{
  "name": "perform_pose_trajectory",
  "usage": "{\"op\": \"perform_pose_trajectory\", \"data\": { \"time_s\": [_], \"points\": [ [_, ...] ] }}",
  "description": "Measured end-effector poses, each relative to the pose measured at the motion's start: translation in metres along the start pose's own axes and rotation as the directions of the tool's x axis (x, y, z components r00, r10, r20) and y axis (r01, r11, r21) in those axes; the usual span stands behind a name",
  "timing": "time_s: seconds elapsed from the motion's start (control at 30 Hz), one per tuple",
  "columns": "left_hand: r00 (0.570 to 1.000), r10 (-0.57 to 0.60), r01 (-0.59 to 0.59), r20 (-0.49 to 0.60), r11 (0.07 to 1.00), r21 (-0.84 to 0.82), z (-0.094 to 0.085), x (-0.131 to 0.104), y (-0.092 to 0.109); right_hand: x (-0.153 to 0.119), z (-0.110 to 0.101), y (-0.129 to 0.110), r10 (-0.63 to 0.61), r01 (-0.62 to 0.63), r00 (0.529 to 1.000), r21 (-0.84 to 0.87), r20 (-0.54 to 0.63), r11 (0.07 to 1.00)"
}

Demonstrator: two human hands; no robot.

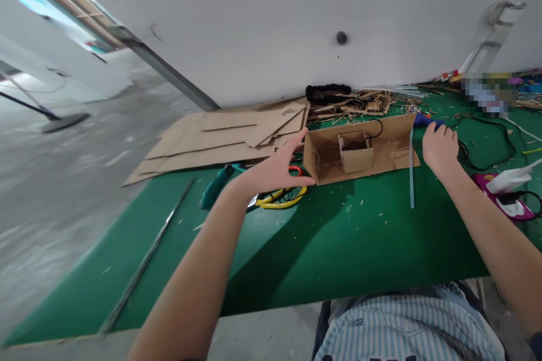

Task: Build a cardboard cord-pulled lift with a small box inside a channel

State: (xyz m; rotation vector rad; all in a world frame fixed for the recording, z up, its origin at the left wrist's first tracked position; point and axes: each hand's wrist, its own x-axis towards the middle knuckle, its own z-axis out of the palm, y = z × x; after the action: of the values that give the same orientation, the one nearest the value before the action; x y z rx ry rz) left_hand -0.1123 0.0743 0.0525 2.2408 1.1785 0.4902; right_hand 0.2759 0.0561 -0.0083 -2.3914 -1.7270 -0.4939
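While cardboard box (384, 145) lies between both | left hand (283, 166): spread at its end | right hand (441, 148): curled round blue object (424, 119)

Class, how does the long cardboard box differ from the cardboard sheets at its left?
The long box has raised walls; the cardboard sheets lie flat. The long box holds a smaller box, whereas the cardboard sheets overlap one another. Both are plain brown cardboard.

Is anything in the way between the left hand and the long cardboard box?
Nothing I can see. The left hand is open right at the cardboard box's left end. The yellow-handled tool lies lower, on the table.
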Motion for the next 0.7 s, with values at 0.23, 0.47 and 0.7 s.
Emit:
{"op": "perform_pose_trajectory", "data": {
  "time_s": [0.23, 0.47, 0.7],
  "points": [
    [0.999, -0.035, 0.037, 0.011, 0.984, -0.172, 0.014, 0.003, -0.014, 0.013, 0.008, 0.003, 0.013, -0.007, 0.995, 0.065, -0.097, 0.998],
    [0.999, 0.037, -0.033, -0.039, 0.994, 0.106, 0.010, -0.005, 0.006, 0.058, 0.030, 0.008, 0.065, -0.067, 0.998, 0.140, 0.017, 0.988],
    [0.960, -0.176, 0.017, 0.216, 0.809, 0.587, -0.021, 0.009, 0.048, 0.072, 0.021, 0.017, 0.013, -0.023, 0.995, 0.101, 0.096, 0.995]
  ]
}}
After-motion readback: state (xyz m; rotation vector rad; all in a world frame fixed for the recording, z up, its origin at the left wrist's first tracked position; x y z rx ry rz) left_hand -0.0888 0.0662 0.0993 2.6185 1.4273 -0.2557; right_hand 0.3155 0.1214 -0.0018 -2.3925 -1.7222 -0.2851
